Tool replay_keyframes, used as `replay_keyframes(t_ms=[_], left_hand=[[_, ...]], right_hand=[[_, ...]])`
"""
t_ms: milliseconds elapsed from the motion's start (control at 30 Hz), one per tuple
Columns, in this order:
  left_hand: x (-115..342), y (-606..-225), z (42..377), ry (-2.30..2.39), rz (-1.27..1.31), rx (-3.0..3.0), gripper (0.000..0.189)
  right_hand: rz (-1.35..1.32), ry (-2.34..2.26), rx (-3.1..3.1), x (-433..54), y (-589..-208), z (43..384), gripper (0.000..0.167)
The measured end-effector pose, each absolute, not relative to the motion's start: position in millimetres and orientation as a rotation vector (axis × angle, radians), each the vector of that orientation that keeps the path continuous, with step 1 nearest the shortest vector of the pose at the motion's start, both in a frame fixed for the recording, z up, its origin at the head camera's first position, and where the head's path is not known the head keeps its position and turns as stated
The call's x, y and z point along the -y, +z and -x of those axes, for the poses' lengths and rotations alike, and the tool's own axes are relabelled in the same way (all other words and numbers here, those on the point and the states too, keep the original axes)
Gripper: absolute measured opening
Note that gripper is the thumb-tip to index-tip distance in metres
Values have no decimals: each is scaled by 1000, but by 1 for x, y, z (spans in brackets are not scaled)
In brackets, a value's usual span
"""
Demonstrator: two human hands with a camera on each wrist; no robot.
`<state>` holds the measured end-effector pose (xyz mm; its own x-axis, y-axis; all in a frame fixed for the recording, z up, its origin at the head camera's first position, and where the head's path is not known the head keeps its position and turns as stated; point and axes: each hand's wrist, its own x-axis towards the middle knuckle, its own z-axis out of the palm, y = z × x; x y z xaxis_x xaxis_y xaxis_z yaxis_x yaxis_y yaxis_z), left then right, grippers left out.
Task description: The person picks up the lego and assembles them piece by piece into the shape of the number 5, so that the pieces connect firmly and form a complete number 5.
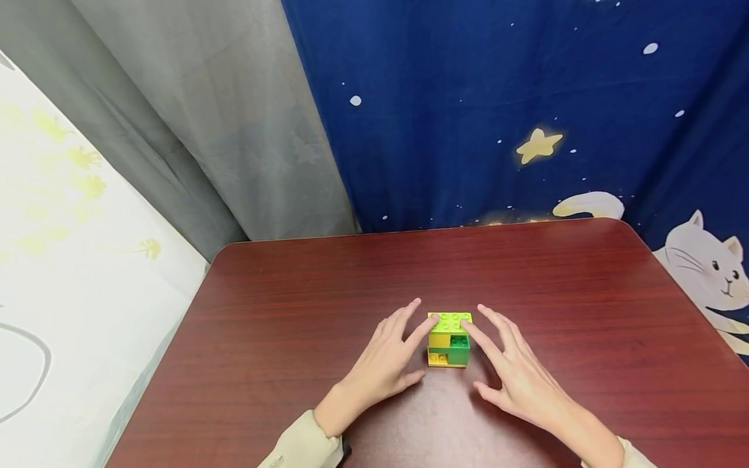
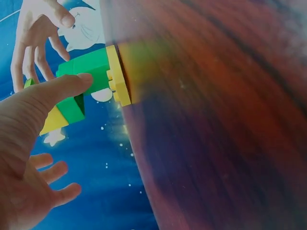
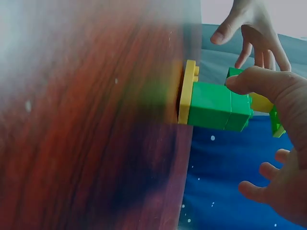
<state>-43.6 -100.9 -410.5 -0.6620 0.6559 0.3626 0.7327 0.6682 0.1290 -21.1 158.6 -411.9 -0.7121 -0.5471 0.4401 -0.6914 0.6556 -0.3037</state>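
A small stack of toy building bricks [image 1: 457,355] stands upright on the table. Its top is a lime-green studded brick [image 1: 449,323], with a yellow brick [image 1: 439,340] and green bricks [image 3: 211,105] below. A thin yellow base plate [image 3: 186,96] forms the bottom. To the left of the stack is my left hand [image 1: 383,361], fingers spread, index fingertip overlapping the top's left edge in the head view. My right hand [image 1: 523,377] mirrors it on the right, fingers apart and index fingertip at the top's right edge. Neither hand grips the bricks.
The dark red-brown wooden table [image 1: 304,305] has rounded far corners. Behind it hang a grey curtain [image 1: 234,117] and a blue curtain [image 1: 445,117] with stars and a cat. A white patterned cloth [image 1: 76,273] borders the left side.
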Motion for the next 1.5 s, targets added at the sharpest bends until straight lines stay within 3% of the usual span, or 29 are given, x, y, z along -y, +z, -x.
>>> replay_keyframes(t_ms=[667,1000,1500], left_hand=[[81,-419,65,-290,1004,2725,131],[74,-425,78,-238,1002,2711,144],[75,-426,96,-379,1067,2850,143]], right_hand=[[-974,597,2565,-157,-428,51,131],[-949,633,2635,-158,-428,62,134],[-1016,755,2737,-165,-429,78,134]])
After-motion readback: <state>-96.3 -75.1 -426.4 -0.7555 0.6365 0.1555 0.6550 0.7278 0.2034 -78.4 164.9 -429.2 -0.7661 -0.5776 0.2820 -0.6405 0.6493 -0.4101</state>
